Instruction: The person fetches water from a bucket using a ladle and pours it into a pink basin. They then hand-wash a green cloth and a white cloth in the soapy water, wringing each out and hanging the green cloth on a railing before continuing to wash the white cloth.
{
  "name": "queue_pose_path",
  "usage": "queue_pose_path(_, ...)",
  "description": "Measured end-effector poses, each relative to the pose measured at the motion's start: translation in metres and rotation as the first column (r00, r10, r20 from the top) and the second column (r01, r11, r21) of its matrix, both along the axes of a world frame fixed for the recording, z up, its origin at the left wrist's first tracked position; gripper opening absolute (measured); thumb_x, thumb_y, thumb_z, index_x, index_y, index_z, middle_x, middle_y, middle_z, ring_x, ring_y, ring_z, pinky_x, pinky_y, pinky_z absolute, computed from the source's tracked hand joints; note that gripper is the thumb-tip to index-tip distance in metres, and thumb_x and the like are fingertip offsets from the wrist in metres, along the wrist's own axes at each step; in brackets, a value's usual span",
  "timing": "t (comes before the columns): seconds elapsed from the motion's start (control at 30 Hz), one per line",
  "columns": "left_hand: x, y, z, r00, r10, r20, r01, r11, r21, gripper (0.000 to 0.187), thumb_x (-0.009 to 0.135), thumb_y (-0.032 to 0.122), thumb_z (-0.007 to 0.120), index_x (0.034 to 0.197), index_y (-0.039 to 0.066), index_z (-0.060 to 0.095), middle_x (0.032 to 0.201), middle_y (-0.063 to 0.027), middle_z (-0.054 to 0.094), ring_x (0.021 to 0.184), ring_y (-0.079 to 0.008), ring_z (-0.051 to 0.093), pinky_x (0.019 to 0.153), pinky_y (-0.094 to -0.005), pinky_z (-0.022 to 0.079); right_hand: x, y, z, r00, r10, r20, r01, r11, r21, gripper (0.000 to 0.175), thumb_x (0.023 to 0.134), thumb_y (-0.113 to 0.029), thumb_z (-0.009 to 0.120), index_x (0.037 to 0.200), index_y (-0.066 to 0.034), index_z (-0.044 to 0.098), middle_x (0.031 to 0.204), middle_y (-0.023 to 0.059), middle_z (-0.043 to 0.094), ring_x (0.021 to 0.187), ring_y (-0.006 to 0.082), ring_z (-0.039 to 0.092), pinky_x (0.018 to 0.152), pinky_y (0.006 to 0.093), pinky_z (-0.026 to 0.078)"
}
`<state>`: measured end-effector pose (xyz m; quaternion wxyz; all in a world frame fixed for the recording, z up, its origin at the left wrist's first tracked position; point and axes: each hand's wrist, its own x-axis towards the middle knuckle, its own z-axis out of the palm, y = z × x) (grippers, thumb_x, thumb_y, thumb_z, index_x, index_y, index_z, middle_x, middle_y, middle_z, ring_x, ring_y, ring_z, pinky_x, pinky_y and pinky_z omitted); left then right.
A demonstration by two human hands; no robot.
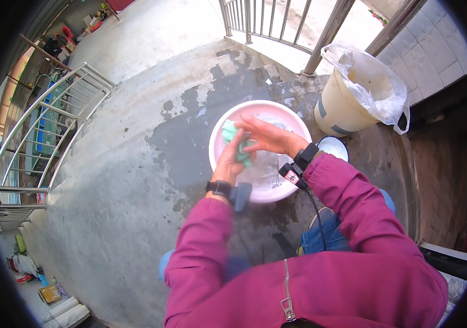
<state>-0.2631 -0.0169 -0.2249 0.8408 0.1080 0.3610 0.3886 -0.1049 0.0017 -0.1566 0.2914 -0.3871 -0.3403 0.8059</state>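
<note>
A wet, mint-green cloth (229, 131) is bunched between my two hands above a pink basin (261, 197) with a pale rim. My left hand (230, 159) grips the cloth from the near left side, thumb pointing up. From the right, my right hand (270, 136) reaches over with its fingers somewhat spread, the fingertips against the cloth. Part of the cloth hangs below the fingers. Soapy water (264, 170) with foam fills the bottom of the basin. Something pale lies in the water near my right wrist, too unclear to name.
A cream bucket (337, 107) with a white plastic bag liner stands at the right, beside a small white enamel bowl (334, 148). Wet patches mark the concrete floor (122, 197). Metal railings (65, 107) run along the left; others (276, 20) stand at the back.
</note>
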Motion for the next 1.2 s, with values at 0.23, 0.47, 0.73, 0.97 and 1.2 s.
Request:
queue_pose_path(0.23, -0.006, 0.031, 0.042, 0.974, -0.213, 0.081, 0.207, 0.975, 0.084, 0.034, 0.074, 0.009, 0.07, 0.104, 0.015, 0.056, 0.078, 0.0006, 0.056, 0.056, -0.0096, 0.052, 0.038, -0.0206, 0.031, 0.04, 0.007, 0.041, 0.598, -0.463, 0.654, -0.689, 0.119, 0.714, 0.061, 0.077, -0.006, 0.059, 0.134, -0.0246, 0.047, 0.131, 0.004, 0.048, 0.121, 0.0274, 0.044, 0.092, 0.0406, 0.042)
queue_pose_path(0.47, -0.01, 0.024, 0.101, 0.843, -0.538, 0.01, 0.528, 0.831, 0.178, 0.023, 0.076, 0.015, 0.065, 0.093, 0.005, 0.052, 0.068, -0.0007, 0.042, 0.054, -0.008, 0.037, 0.039, -0.0169, 0.027, 0.047, -0.009, 0.054, 0.49, -0.813, 0.316, -0.786, -0.255, 0.563, 0.064, 0.08, -0.018, 0.06, 0.136, -0.0393, 0.037, 0.126, -0.0023, 0.045, 0.124, 0.0225, 0.042, 0.098, 0.0426, 0.038)
queue_pose_path(0.73, 0.014, -0.01, 0.08, 0.717, -0.696, -0.032, 0.696, 0.712, 0.09, 0.019, 0.077, 0.013, 0.065, 0.086, 0.006, 0.05, 0.062, 0.0016, 0.04, 0.047, -0.0054, 0.034, 0.038, -0.0164, 0.023, 0.047, -0.016, 0.036, 0.574, -0.686, 0.448, -0.779, -0.288, 0.557, 0.026, 0.076, -0.017, 0.06, 0.101, -0.0186, 0.053, 0.101, 0.0015, 0.052, 0.099, 0.0182, 0.058, 0.076, 0.0352, 0.051)
queue_pose_path(0.97, 0.032, -0.006, 0.062, 0.424, -0.495, -0.758, 0.81, 0.582, 0.073, 0.026, 0.071, 0.016, 0.066, 0.093, 0.004, 0.059, 0.068, -0.002, 0.057, 0.055, -0.0097, 0.052, 0.046, -0.0275, 0.04, 0.049, -0.024, -0.011, 0.485, -0.341, 0.806, -0.801, 0.197, 0.565, 0.021, 0.068, -0.011, 0.065, 0.088, -0.0084, 0.057, 0.081, 0.0119, 0.06, 0.073, 0.0334, 0.063, 0.062, 0.042, 0.05)
queue_pose_path(1.2, 0.036, -0.021, 0.056, 0.117, 0.34, -0.933, 0.891, 0.379, 0.25, 0.035, 0.072, 0.007, 0.062, 0.106, 0.005, 0.053, 0.088, -0.0189, 0.064, 0.084, -0.0398, 0.063, 0.069, -0.046, 0.049, 0.048, -0.001, -0.008, 0.362, 0.296, 0.884, -0.827, 0.54, 0.157, 0.031, 0.066, -0.009, 0.063, 0.096, -0.0026, 0.06, 0.066, 0.0108, 0.061, 0.066, 0.0233, 0.063, 0.06, 0.032, 0.049)
